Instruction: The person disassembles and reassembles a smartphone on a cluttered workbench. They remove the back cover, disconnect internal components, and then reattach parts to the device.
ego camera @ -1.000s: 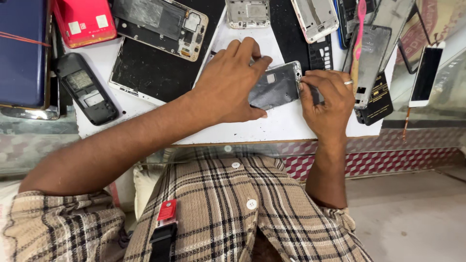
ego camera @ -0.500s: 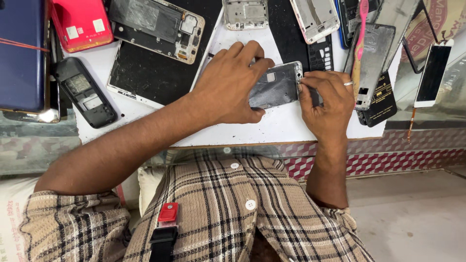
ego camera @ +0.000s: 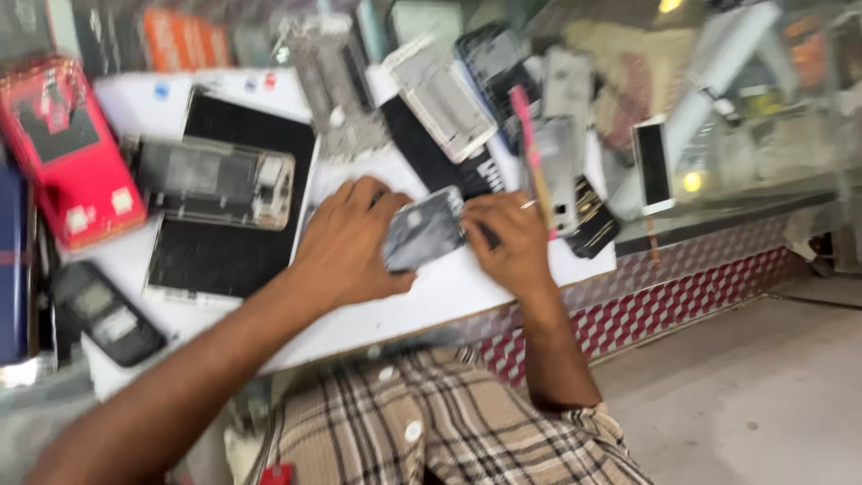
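Grey phone shell point(ego camera: 424, 231) sits at the frame's middle on the white table point(ego camera: 467, 287), gripped by the left hand point(ego camera: 346, 242) from its left side. Right hand point(ego camera: 510, 241) pinches its right edge. Just left lies a black tablet point(ego camera: 229, 193); a red phone point(ego camera: 67, 148) lies at upper left.

The view is swinging right and blurring, so the white table point(ego camera: 467, 292) is now tilting. The left hand point(ego camera: 350, 247) and right hand point(ego camera: 512, 242) are sliding leftward, the phone point(ego camera: 422, 232) between them.
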